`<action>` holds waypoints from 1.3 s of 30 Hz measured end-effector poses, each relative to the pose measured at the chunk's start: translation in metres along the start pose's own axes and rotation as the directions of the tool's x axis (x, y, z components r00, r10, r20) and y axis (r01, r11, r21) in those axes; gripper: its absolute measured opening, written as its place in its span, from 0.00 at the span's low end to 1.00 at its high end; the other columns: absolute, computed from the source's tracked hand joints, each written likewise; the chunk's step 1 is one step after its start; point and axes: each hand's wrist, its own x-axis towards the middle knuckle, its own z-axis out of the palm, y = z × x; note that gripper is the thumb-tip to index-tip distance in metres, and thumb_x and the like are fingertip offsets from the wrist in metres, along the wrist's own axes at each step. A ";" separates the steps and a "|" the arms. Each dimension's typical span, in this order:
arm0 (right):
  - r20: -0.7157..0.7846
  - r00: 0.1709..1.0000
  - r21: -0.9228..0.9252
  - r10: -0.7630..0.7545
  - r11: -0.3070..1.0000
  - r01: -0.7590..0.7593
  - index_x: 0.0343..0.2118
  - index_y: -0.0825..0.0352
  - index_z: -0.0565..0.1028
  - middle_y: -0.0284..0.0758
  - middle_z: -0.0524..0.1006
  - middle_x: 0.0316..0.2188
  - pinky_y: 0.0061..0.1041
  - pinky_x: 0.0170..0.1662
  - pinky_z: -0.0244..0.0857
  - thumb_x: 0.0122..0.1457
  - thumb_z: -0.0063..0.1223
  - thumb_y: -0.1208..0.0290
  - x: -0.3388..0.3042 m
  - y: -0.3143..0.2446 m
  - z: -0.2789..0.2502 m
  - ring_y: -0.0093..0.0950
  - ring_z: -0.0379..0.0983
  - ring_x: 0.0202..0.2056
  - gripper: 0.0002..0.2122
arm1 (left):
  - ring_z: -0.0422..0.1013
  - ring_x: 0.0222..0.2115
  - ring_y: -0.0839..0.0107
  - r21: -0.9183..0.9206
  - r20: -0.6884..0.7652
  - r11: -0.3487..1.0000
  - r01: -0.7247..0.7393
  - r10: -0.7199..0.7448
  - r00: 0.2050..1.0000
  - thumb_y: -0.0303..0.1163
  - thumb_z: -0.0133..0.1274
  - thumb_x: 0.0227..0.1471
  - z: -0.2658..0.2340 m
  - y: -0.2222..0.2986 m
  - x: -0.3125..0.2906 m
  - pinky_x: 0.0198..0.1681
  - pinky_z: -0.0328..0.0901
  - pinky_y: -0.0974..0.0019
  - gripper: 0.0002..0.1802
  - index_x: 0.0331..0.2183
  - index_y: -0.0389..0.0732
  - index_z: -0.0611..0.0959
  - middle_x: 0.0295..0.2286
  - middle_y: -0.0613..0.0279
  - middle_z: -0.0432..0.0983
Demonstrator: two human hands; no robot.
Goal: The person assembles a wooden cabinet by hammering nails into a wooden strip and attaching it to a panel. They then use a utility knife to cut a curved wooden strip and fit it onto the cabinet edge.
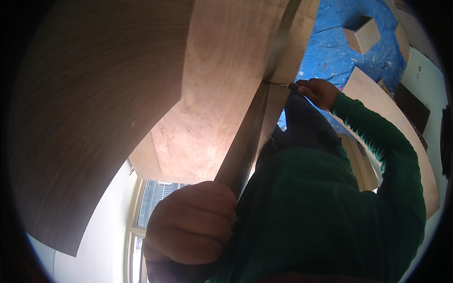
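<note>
My left hand is closed in a fist around the near end of a long, narrow wooden strip, which runs away from me along a pale plywood panel. Farther up the strip, my right hand grips a screwdriver-like tool with a dark handle, an orange band and a thin metal shaft. The shaft points left, and its tip meets the strip's edge. Whether the tip goes into a gap there is too small to tell.
A large dark brown board rises on the left. Blue sheeting covers the floor at the far right, with a wooden box on it. A curved-looking plywood sheet leans at right. A window shows at lower left.
</note>
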 end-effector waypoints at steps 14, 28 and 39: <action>0.065 0.997 -0.133 0.037 0.991 -0.028 0.58 0.54 0.75 0.46 0.78 0.36 0.46 0.49 0.69 0.73 0.37 0.49 0.012 0.019 -0.001 0.47 0.76 0.42 0.21 | 0.75 0.20 0.52 0.000 0.021 1.000 -0.022 0.022 1.000 0.33 0.53 0.57 -0.005 -0.003 0.007 0.35 0.73 0.50 0.14 0.23 0.35 0.79 0.20 0.48 0.75; 0.024 0.994 0.240 0.106 0.965 -0.109 0.54 0.61 0.76 0.43 0.75 0.29 0.39 0.43 0.68 0.71 0.48 0.53 -0.004 0.051 -0.006 0.40 0.73 0.34 0.19 | 0.76 0.25 0.50 0.004 -0.141 1.000 0.007 -0.006 0.990 0.37 0.49 0.60 -0.003 -0.006 0.005 0.37 0.73 0.49 0.19 0.23 0.33 0.80 0.22 0.47 0.77; -0.510 0.682 0.859 0.524 0.344 0.378 0.45 0.63 0.72 0.34 0.76 0.33 0.28 0.31 0.71 0.64 0.63 0.62 0.066 0.050 -0.092 0.28 0.78 0.29 0.14 | 0.70 0.12 0.61 -0.011 0.091 0.999 0.039 -0.038 0.995 0.64 0.39 0.66 -0.007 -0.006 0.034 0.22 0.65 0.58 0.43 0.16 0.37 0.78 0.13 0.56 0.71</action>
